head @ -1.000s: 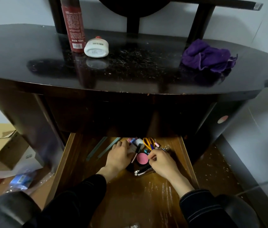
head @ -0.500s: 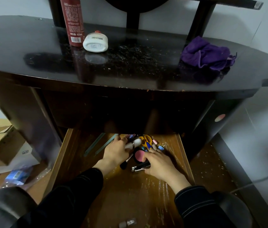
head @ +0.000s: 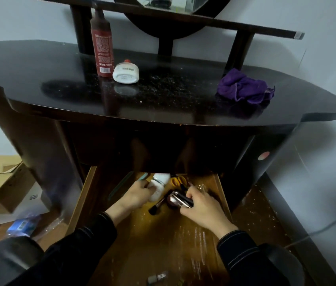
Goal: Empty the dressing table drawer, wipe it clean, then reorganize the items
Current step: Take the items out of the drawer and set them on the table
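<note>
The wooden drawer is pulled out under the black dressing table. My left hand grips a white bottle at the drawer's back. My right hand holds a shiny metal clip-like item beside a dark round compact. A black makeup brush lies between the hands. Yellow-handled scissors and a green strip lie near the back. On the tabletop lie a purple cloth, a red bottle and a white jar.
Small loose items lie at the drawer's front. Cardboard boxes and plastic packets sit on the floor at the left. A cable runs along the floor at the right. The mirror frame stands behind the tabletop.
The view tilted up. My left hand closed round the white bottle. My right hand gathered the metal item over the compact, hiding its pink face.
</note>
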{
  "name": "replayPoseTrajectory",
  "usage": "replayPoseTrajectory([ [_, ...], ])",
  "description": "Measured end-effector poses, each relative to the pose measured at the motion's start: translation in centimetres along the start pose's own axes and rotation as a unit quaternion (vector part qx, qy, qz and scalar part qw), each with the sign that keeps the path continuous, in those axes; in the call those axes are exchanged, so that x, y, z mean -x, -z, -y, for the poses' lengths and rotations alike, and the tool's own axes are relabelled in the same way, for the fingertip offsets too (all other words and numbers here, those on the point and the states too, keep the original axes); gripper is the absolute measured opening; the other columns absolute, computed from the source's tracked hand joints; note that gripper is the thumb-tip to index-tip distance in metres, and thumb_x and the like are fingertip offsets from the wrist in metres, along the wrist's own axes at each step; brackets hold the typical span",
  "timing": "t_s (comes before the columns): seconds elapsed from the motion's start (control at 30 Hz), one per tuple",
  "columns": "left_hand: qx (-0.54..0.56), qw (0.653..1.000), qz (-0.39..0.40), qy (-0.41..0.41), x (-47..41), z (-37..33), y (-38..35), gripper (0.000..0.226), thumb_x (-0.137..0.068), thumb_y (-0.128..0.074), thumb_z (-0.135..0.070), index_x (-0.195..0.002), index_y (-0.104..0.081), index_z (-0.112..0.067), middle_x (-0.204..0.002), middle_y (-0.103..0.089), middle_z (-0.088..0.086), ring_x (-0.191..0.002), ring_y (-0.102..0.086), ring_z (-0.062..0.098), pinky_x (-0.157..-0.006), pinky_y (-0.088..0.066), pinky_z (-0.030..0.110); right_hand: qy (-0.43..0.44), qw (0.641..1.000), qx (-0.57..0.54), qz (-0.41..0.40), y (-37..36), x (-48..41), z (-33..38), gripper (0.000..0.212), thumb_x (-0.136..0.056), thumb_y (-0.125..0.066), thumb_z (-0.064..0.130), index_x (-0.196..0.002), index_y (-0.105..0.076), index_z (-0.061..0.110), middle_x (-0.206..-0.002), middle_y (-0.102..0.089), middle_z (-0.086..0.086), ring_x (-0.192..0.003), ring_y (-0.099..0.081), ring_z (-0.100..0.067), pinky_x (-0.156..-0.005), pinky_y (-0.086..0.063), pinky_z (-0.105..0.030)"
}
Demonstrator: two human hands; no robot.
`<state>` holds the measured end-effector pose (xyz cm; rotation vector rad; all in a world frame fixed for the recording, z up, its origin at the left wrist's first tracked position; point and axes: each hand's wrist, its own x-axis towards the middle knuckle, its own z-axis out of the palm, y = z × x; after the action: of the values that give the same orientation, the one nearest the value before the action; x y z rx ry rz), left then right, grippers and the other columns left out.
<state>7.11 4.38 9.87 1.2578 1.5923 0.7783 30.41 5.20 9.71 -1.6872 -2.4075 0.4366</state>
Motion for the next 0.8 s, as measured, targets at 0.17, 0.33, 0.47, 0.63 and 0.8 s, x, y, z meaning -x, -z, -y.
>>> replayPoseTrajectory([
  [0.17,0.074,0.993,0.094,-0.001,6.2,-2.3,2.5,0.022,-0.104,-0.051,-0.021,-0.120,-0.057,-0.006,-0.088,-0.064,0.011,-0.068,-0.057,0.020,-0.054,-0.044,0.029,0.033,0.998,0.045,-0.018,6.5,3.0,2.3,0.029,-0.077,-0.062,0.056,-0.094,-0.047,0.038,-0.092,-0.057,0.015,-0.074,-0.055,-0.002,-0.057,-0.037,-0.018],
  [0.33,0.241,0.950,0.185,-0.071,11.4,-6.4,5.3,0.032,-0.099,-0.055,-0.011,-0.128,-0.051,0.002,-0.096,-0.064,0.023,-0.069,-0.059,0.028,-0.051,-0.048,0.030,0.082,0.996,0.016,-0.045,15.2,6.1,6.2,0.027,-0.069,-0.055,0.059,-0.085,-0.053,0.037,-0.084,-0.058,0.017,-0.073,-0.057,-0.001,-0.059,-0.042,-0.022],
  [0.47,0.343,0.909,0.190,-0.141,13.6,-11.0,7.7,0.048,-0.083,-0.066,-0.011,-0.130,-0.056,-0.003,-0.100,-0.064,0.025,-0.068,-0.060,0.032,-0.051,-0.049,0.032,0.069,0.985,-0.078,-0.135,20.4,6.6,8.8,0.033,-0.064,-0.056,0.061,-0.087,-0.060,0.038,-0.083,-0.065,0.022,-0.075,-0.061,0.000,-0.067,-0.052,-0.029],
  [0.63,0.358,0.902,0.049,-0.235,12.1,-18.3,9.9,0.031,-0.093,-0.064,-0.020,-0.119,-0.060,-0.004,-0.091,-0.064,0.015,-0.057,-0.054,0.022,-0.045,-0.042,0.027,0.056,0.951,-0.206,-0.224,24.1,2.7,10.9,0.029,-0.064,-0.060,0.056,-0.081,-0.065,0.033,-0.077,-0.069,0.018,-0.065,-0.062,-0.005,-0.061,-0.052,-0.031],
  [0.8,0.298,0.911,-0.119,-0.261,7.6,-23.6,12.5,0.019,-0.087,-0.070,-0.011,-0.100,-0.058,-0.006,-0.077,-0.067,0.015,-0.050,-0.059,0.025,-0.040,-0.041,0.026,-0.008,0.927,-0.326,-0.185,24.7,-5.1,12.2,0.018,-0.082,-0.069,0.034,-0.087,-0.069,0.017,-0.078,-0.072,-0.006,-0.045,-0.058,-0.012,-0.040,-0.040,-0.023],
])
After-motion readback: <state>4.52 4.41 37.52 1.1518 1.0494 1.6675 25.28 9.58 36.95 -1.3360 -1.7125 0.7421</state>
